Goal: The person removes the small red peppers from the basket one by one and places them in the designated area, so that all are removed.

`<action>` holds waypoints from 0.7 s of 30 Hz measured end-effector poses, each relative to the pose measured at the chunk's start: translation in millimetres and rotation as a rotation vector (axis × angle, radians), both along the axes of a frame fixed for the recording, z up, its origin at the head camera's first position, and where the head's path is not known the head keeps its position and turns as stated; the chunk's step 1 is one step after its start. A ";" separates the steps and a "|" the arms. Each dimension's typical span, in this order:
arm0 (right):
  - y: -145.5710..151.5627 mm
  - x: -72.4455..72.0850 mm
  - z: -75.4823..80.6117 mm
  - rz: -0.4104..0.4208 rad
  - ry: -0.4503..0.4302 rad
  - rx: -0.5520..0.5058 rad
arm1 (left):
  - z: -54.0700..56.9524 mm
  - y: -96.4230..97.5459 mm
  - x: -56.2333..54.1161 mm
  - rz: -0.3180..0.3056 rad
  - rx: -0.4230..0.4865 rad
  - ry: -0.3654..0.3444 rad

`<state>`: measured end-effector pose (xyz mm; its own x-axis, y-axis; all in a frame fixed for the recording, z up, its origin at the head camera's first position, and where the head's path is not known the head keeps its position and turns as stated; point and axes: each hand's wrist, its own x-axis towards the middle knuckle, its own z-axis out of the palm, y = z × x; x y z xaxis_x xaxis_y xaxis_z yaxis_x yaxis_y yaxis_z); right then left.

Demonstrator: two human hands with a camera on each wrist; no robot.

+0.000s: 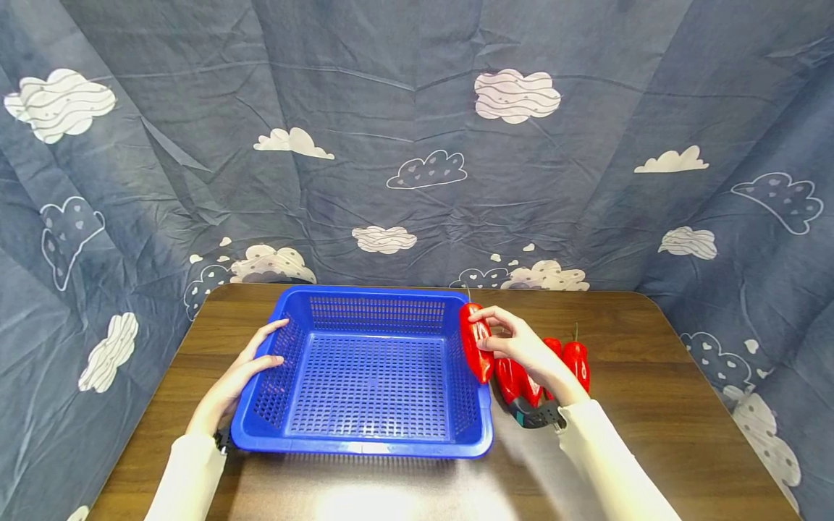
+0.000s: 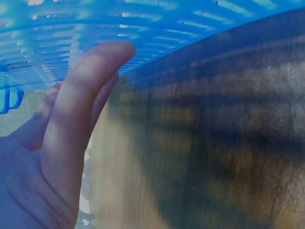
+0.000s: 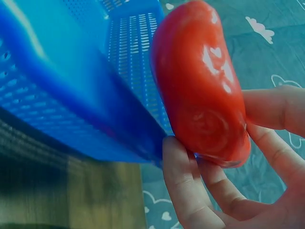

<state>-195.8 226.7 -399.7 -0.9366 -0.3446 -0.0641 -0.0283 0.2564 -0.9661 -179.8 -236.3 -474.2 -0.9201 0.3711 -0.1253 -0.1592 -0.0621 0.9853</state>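
A blue plastic basket (image 1: 368,387) with slotted sides stands on the wooden table, its inside bare in the head view. My left hand (image 1: 237,380) grips the basket's left rim, thumb and a finger reaching over it. In the left wrist view other fingers (image 2: 71,114) of that hand lie against the slotted outside. Over the right rim, my right hand (image 1: 515,344) pinches a long red pepper (image 1: 474,344), its thin stem pointing away from me. The right wrist view shows this glossy pepper (image 3: 200,86) between thumb and fingers, close beside the basket's rim (image 3: 95,90).
Several more red peppers (image 1: 576,362) lie on the table right of the basket, partly hidden under my right wrist. Brown wooden table top (image 1: 651,412) extends to the right. A grey cloud-patterned curtain (image 1: 417,108) hangs behind and at both sides.
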 end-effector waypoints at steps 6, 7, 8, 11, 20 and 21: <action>8.8 2.8 -1.1 -0.026 -0.006 0.008 | 0.1 -0.4 -0.1 0.005 -0.008 0.001; 10.3 3.1 -1.3 -0.029 -0.008 0.010 | 0.2 -0.3 -0.1 0.006 -0.009 0.001; 11.6 3.3 -1.7 -0.038 -0.010 0.019 | 0.2 -0.2 -0.2 0.007 -0.010 -0.001; 16.4 3.8 -3.2 -0.049 -0.011 0.030 | 0.4 -0.1 -0.2 0.007 -0.004 -0.007; 33.5 4.6 -9.3 -0.078 0.002 0.039 | 0.1 -0.8 -0.4 0.002 -0.001 -0.003; 35.8 5.2 -9.8 -0.080 0.006 0.045 | 0.1 -0.7 -0.5 0.004 -0.004 -0.004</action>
